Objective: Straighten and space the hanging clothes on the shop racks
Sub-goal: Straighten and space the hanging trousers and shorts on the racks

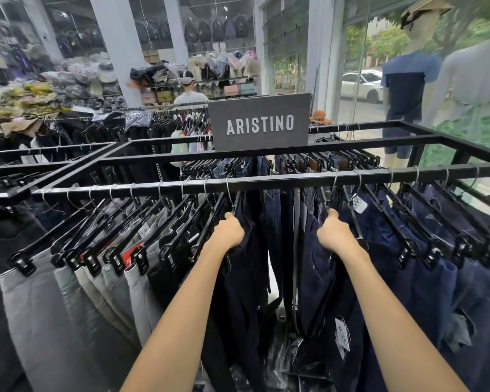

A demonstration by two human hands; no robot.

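**A:** Busy clothes shop, bags shelved beyond the rail (266,181). Under the rail's left end, grey trousers (40,306) hang fanned and crowded on clip hangers.

**B:** Mid-rail now: the left hand (228,232) is clenched on the black pair (246,292), just below the rail.

**A:** The right hand (333,234) is clamped on the navy pair (314,278). There's a gap between them; I'd say they're parting the bunches for spacing.

**B:** The navy row (436,292) fills the rail's right end. Fingers are buried in cloth, so gripping hanger or fabric? Can't tell. Tags unreadable.
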